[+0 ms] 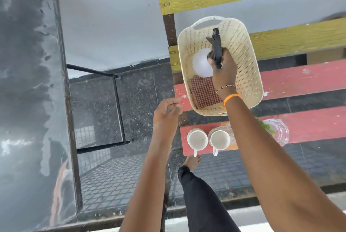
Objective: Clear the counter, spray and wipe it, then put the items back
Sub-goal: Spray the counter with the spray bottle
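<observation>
Black trigger head of the spray bottle is gripped in the right hand inside the cream basket, white bottle body low over a checked cloth; basket sits on the red slat bench beside two mugs. Left hand hangs loosely curled, holding nothing, between bench and the wet dark table. Risk: bottle snags the basket wall and tips it off the slats, or an arm knocks the mugs.
</observation>
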`<state>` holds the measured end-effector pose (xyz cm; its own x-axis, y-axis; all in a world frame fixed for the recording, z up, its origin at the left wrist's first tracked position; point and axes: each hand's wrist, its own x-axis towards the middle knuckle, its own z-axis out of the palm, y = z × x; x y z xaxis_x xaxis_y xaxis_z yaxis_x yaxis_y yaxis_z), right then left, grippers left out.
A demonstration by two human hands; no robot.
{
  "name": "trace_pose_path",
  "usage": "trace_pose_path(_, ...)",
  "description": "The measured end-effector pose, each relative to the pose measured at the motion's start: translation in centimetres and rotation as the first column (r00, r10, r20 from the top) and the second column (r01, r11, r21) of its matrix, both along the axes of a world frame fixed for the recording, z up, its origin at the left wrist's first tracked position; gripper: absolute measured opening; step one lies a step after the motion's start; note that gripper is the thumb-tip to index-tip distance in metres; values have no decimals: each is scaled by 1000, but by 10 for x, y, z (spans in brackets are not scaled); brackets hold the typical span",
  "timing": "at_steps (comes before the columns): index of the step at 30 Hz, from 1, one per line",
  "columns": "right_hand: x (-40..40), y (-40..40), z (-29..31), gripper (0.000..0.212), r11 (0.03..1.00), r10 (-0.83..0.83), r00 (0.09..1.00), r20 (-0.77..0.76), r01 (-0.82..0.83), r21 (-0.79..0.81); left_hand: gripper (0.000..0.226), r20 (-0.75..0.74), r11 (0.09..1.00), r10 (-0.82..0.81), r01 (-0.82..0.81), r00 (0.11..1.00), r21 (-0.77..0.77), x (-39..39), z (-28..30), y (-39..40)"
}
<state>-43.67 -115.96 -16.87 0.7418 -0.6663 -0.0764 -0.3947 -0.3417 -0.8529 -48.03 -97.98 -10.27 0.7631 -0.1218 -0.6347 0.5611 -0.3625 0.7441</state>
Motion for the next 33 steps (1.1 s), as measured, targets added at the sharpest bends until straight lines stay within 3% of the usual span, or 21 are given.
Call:
trace_pose_path(3, -7, 15, 24, 19, 997, -36, 995, 93, 42, -62, 17, 5, 997, 58, -58, 998, -45, -3, 11, 24)
trace_pose_path(9, -38, 82, 108, 21, 978, 89, 963, 256, -36, -205, 19, 62, 980, 124, -112, 990, -164, -17, 57, 87)
trace_pose_path(13, -63, 155, 162, 15, 942, 285, 925, 249, -222, -253, 19, 128, 959, 180, -145, 975, -245, -31, 93, 150)
trace_pose_path(16, -80, 219, 185, 12, 874, 470, 856, 215, -417, -247, 19, 128, 938, 260, -219, 957, -270, -44, 112, 210)
trace_pose_path(19, -91, 294, 198, 10, 837, 545, 809, 220, -541, -83, 18, 147, 907, 359, -308, 922, -287, -56, 132, 279)
trace_pose_path(21, -93, 358, 208, 9, 741, 658, 722, 213, -672, -11, 17, 195, 884, 429, -365, 882, -294, -69, 146, 338)
trace_pose_path(24, -87, 420, 223, 12, 621, 773, 596, 218, -780, -69, 18, 219, 850, 504, -434, 835, -299, -81, 156, 391)
trace_pose_path(28, -87, 518, 241, 13, 509, 843, 459, 281, -850, -137, 16, 243, 776, 621, -541, 745, -323, -103, 163, 471)
trace_pose_path(33, -77, 593, 243, 19, 523, 814, 458, 357, -846, -107, 15, 210, 710, 695, -612, 687, -348, -107, 159, 529)
